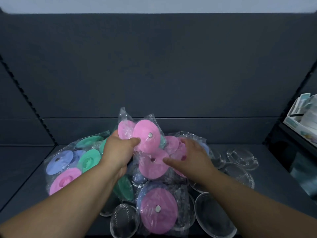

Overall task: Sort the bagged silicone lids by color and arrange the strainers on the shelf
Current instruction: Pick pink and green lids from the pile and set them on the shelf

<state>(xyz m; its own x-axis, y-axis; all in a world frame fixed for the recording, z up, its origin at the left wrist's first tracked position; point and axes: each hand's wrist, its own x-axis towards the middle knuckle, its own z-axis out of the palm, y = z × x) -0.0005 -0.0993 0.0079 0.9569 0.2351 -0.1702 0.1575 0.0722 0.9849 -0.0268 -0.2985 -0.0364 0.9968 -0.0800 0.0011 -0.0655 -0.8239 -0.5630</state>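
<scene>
A heap of bagged silicone lids lies on the dark shelf (274, 169). My left hand (118, 152) grips a bunch of bagged pink lids (145, 134), held up above the heap. My right hand (192, 157) hovers over more pink lids (152, 166) with its fingers spread and holds nothing. Green lids (89, 158) and blue lids (60, 162) sit in a bag at the left. Another bagged pink lid (158, 210) lies at the front. Clear round strainers (241, 157) lie to the right, with more strainers (124, 220) at the front.
The shelf's dark back panel (154, 74) rises behind the heap. At the right edge a white box (300, 117) of packaged goods stands on the neighbouring shelf. Bare shelf surface shows at the far left (22, 169).
</scene>
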